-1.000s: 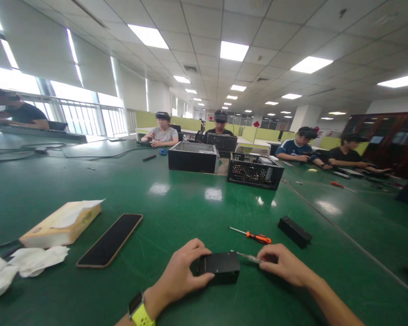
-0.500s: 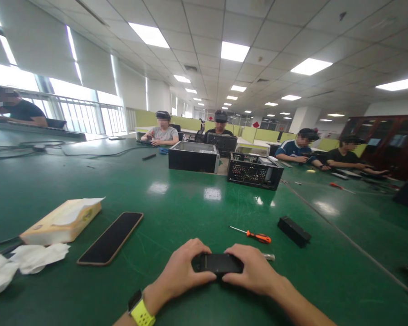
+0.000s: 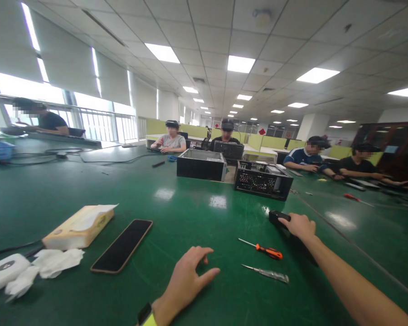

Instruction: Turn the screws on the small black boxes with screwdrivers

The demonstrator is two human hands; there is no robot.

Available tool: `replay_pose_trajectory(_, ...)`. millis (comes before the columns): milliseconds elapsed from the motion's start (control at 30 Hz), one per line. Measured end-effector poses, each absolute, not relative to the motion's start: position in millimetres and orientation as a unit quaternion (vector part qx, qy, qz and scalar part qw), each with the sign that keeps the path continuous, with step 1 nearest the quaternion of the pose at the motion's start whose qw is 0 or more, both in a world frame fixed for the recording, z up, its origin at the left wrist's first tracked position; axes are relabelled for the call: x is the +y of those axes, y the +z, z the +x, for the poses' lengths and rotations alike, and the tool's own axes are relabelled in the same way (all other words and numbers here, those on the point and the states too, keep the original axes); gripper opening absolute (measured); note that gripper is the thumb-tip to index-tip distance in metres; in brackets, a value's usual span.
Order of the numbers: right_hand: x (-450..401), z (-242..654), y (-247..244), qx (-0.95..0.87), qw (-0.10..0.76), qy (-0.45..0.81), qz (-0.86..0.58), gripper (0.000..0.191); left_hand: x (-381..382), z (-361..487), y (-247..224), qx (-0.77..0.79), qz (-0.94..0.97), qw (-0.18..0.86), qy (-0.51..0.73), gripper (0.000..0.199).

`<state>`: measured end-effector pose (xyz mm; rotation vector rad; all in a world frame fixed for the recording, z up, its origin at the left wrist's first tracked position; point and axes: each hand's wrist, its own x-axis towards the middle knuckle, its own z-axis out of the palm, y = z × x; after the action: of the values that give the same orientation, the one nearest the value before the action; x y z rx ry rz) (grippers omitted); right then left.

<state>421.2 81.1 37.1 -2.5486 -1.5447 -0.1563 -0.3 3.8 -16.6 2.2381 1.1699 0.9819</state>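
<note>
My right hand [image 3: 301, 227] is stretched out to the right, its fingers closed on one end of a black rectangular block [image 3: 277, 218] at the tabletop. A dark shape, partly hidden, shows under my right forearm. My left hand [image 3: 190, 274] hovers low over the green table with thumb and fingers apart, holding nothing. Between the two hands lie an orange-and-black screwdriver [image 3: 269, 251] and a clear-handled screwdriver [image 3: 272, 273]. To the left of my left hand is a dark-screened phone [image 3: 122, 246].
A tissue pack [image 3: 80, 226], crumpled tissues [image 3: 56, 262] and a white device [image 3: 7, 271] lie at left. Two computer cases, one closed-sided [image 3: 200, 166] and one with its inside showing [image 3: 263, 181], stand ahead. Several people sit around the table [image 3: 190, 217].
My right hand has carried the black block forward and right, out of my left hand's grasp. My left hand has opened. The clear-handled screwdriver is now uncovered. The view has shifted slightly.
</note>
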Motion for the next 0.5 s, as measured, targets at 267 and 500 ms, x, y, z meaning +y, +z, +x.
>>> replay_pose_trajectory(267,96,433,19,-0.498,0.051,0.006,-0.865,0.037,1,0,-12,0.41,0.816,0.219,0.344,0.027)
replay_pose_trajectory(500,49,471,23,-0.527,0.081,0.063,-0.844,0.054,-2,0,-11,0.416,0.815,0.221,0.338,0.031)
